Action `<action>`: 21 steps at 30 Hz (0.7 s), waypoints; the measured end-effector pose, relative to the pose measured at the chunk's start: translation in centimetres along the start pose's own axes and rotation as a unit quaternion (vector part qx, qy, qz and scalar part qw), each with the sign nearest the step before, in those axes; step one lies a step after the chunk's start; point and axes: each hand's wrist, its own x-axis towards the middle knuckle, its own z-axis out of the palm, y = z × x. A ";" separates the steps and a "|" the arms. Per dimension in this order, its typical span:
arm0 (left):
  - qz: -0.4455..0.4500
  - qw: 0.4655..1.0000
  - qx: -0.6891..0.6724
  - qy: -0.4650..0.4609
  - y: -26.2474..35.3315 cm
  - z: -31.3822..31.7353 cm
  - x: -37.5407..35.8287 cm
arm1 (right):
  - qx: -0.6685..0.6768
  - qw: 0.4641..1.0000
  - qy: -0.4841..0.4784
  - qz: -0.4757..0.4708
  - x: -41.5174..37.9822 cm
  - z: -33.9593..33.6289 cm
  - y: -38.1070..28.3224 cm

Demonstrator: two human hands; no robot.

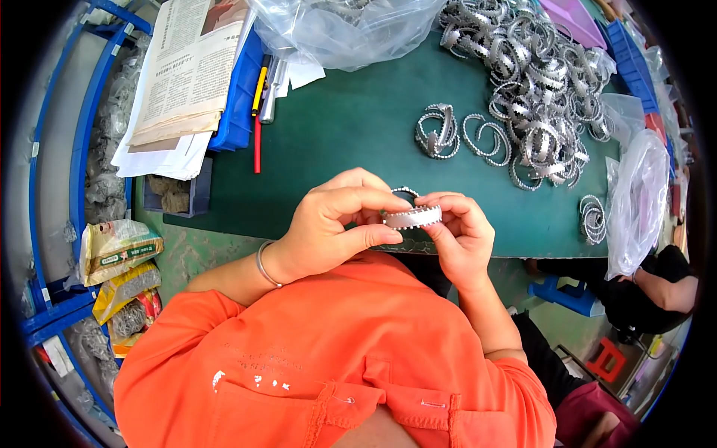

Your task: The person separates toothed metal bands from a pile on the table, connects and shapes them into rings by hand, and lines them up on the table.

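Observation:
Close in front of my body, over the table's near edge, a curved silver metal band (413,217) with beaded edges is pinched between my two hands. My left hand (325,224) grips its left end with thumb and fingers. At the right end, the thumb and fingers of my right hand (464,233) are closed on it. Part of the band loops behind the fingers and is hidden. Beyond my hands lie a few similar bands (438,133) and thin beaded rings (487,140). More nested rings (592,219) sit at the table's right side.
A large heap of silver bands (541,89) covers the back right of the green table (336,127). Clear plastic bags (351,33) stand at the back. Newspapers (183,75) rest on a blue tray (237,112), with pens (259,93) beside it. Another person (657,287) is at right.

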 end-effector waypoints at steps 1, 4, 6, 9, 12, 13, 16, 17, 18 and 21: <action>-0.001 1.000 0.000 0.000 0.0 0.1 0.0 | 0.013 1.000 0.000 -0.001 0.0 0.0 -0.1; -0.036 0.996 -0.078 0.034 0.1 0.4 0.1 | 0.025 0.999 0.020 -0.014 -0.3 0.2 0.2; -0.028 0.995 -0.089 0.025 -0.4 0.5 -0.1 | 0.051 0.998 0.026 -0.013 -0.5 0.4 0.3; 0.037 0.999 0.016 -0.028 -0.9 0.0 0.0 | 0.070 0.997 -0.001 -0.020 -0.4 0.2 0.1; -0.010 0.997 -0.078 0.020 -0.8 0.2 0.0 | -0.003 0.996 0.036 -0.086 0.8 0.1 -1.9; -0.045 0.988 -0.140 0.055 -0.6 0.1 0.2 | -0.015 0.990 0.054 -0.126 1.5 -0.3 -3.5; -0.061 0.978 -0.170 0.099 0.1 -1.2 2.1 | 0.291 0.922 -0.004 -0.256 2.3 -0.1 -11.1; -0.056 0.978 -0.164 0.116 0.4 -1.6 3.0 | 0.406 0.855 -0.115 -0.303 2.6 -0.3 -13.2; -0.050 0.976 -0.168 0.130 1.0 -1.9 4.1 | 0.493 0.776 -0.230 -0.320 2.8 -0.5 -15.3; -0.016 0.960 -0.208 0.188 2.4 -3.3 7.9 | 0.540 0.635 -0.377 -0.404 4.4 0.3 -18.1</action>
